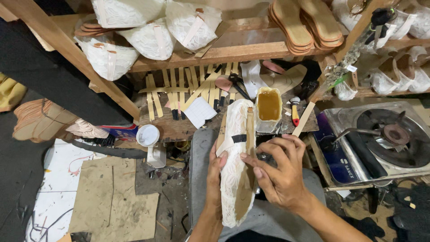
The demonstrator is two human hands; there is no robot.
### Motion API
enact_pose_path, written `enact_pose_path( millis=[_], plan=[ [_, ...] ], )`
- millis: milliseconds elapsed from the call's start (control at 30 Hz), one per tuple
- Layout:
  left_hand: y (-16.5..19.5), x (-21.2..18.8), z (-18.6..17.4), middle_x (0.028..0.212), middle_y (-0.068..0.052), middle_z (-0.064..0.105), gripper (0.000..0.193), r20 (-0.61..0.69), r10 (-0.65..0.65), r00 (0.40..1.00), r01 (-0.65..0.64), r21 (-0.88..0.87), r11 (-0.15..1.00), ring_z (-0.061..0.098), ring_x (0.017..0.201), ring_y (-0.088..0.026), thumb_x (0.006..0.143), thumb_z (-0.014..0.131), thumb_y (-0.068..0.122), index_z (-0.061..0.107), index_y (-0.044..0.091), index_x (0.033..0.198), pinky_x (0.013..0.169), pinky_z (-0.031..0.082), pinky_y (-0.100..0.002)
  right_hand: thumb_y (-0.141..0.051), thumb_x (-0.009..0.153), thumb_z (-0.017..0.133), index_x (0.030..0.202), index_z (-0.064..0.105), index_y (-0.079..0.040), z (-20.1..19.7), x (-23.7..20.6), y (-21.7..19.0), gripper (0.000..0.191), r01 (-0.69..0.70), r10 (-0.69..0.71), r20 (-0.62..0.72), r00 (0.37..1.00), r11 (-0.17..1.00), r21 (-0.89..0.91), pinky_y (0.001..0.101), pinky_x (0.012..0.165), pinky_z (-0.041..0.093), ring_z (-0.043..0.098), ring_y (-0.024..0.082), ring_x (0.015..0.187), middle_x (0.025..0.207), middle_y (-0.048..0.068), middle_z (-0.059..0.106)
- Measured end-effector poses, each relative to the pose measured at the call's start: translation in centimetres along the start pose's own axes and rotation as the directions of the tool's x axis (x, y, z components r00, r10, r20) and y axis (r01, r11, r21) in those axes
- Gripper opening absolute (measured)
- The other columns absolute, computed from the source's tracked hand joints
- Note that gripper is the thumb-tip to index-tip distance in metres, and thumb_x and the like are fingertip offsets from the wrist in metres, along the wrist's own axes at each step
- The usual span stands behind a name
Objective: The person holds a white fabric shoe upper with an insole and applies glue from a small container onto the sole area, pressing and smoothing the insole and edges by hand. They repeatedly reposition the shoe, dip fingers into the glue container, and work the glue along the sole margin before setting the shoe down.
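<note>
- Head view, looking down over the lap; grey trousers [268, 215] below the work.
- Shoe [235, 161]: white lace upper, held lengthwise, toe end pointing away toward the bench, heel end near the body. Tan insole [247, 179] faces up along its right half; a black band [238, 138] crosses it near the far end.
- Left hand [216, 172] wraps the shoe's left edge from underneath, thumb on the lace at mid-length. Closed around the shoe.
- Right hand [280, 172] comes in from the right, thumb and forefinger pressing on the insole edge at mid-length, other fingers curled above. Gripping the shoe's right side; a small dark thing shows under the fingers, cannot tell what.
- Shoe sits between the 2 hands, projecting past both grips at either end.
- Just beyond the toe: a cut plastic tub [268, 107] of amber glue on the bench [170, 127].
- On the bench: tan strips [179, 92] fanned out, a white paper square [199, 112], scissors [237, 85], a red-handled tool [295, 114].
- Shelf [215, 54] above carries more white lace uppers [148, 38] and a stack of tan soles [304, 22].
- Right: a gas stove [385, 134].
- Left floor: a white cup [148, 135], cardboard [112, 192].
</note>
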State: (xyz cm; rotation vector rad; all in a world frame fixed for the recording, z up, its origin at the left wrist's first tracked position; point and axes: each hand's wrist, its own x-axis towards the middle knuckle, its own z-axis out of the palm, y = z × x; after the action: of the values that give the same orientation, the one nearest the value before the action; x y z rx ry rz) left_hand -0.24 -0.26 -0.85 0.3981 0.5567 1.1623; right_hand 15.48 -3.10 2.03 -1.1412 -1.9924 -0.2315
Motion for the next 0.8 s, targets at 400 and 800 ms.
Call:
enact_pose_path(
  millis=[400, 800],
  plan=[
    [-0.5, 0.2, -0.9, 0.139, -0.017, 0.056, 0.071, 0.033, -0.006, 0.999, 0.006, -0.017, 1.0, 0.061, 0.123, -0.029, 0.091, 0.055, 0.033, 0.033, 0.013, 0.155, 0.102, 0.052, -0.044, -0.022, 0.092, 0.06, 0.114, 0.079, -0.018, -0.5, 0.6, 0.3, 0.03, 0.015, -0.016, 0.03, 0.999, 0.999, 0.032, 0.0535, 0.109, 0.032, 0.054, 0.028, 0.11, 0.107, 0.007, 0.062],
    [-0.4, 0.5, -0.9, 0.138, -0.017, 0.058, 0.07, 0.058, -0.106, 0.993, 0.111, -0.097, 0.989, 0.063, 0.121, -0.028, 0.091, 0.054, 0.032, 0.038, 0.01, 0.155, 0.102, 0.053, -0.041, -0.021, 0.093, 0.055, 0.115, 0.079, -0.018, -0.4, 0.8, 1.6, 0.032, 0.051, -0.055, 0.045, 0.997, 0.996, 0.074, 0.0529, 0.109, 0.032, 0.054, 0.027, 0.109, 0.106, 0.007, 0.061]
  ],
)
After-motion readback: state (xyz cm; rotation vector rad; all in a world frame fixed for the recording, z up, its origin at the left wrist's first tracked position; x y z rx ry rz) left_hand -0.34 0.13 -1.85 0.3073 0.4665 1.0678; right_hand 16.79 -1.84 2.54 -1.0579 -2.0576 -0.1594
